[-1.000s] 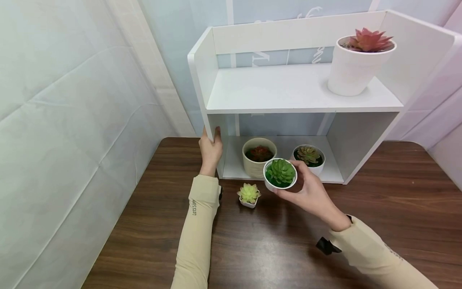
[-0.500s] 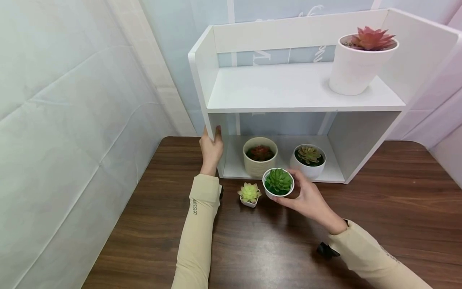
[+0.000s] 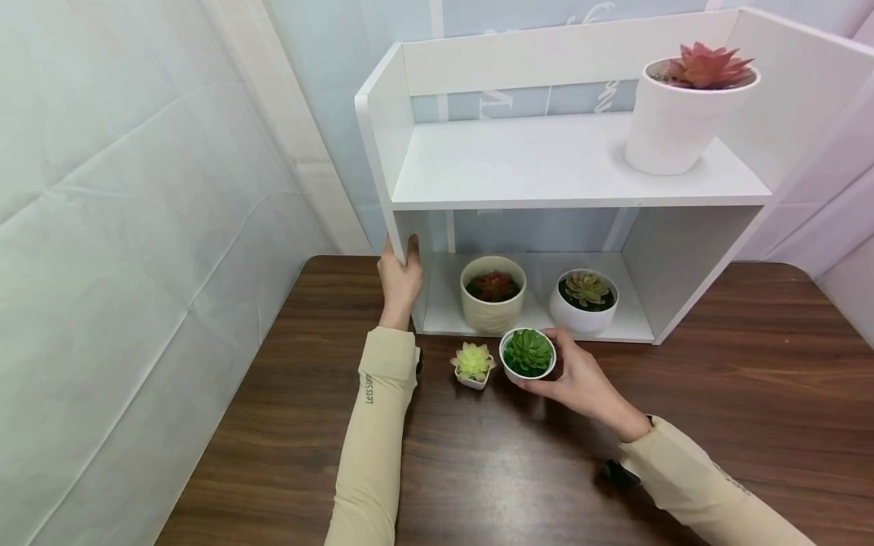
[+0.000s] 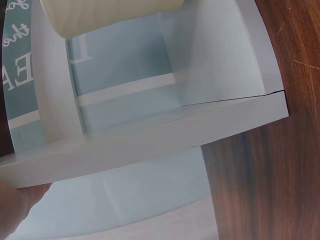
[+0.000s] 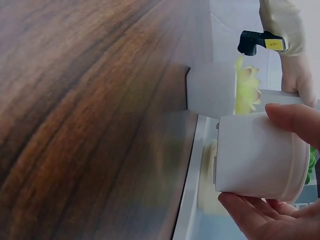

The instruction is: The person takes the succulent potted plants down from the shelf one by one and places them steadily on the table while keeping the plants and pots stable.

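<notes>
My right hand (image 3: 580, 379) holds a small white pot with a green succulent (image 3: 528, 353), fingers and thumb on opposite sides. In the right wrist view the pot's base (image 5: 218, 155) appears a little above the table. Just left of it, a small yellow-green succulent (image 3: 473, 364) in a white pot stands on the table. My left hand (image 3: 400, 284) grips the left side panel (image 3: 379, 144) of the white shelf, thumb inside and fingers around the outside. In the left wrist view only part of that hand (image 4: 12, 207) shows.
On the lower shelf stand a cream pot with a reddish succulent (image 3: 493, 303) and a white pot with an olive succulent (image 3: 583, 303). A tall white pot with a red succulent (image 3: 686, 121) stands upper right. The brown table (image 3: 492, 470) lies in front.
My right hand has lowered the green succulent's pot toward the table, in front of the shelf. My left hand keeps its grip on the side panel.
</notes>
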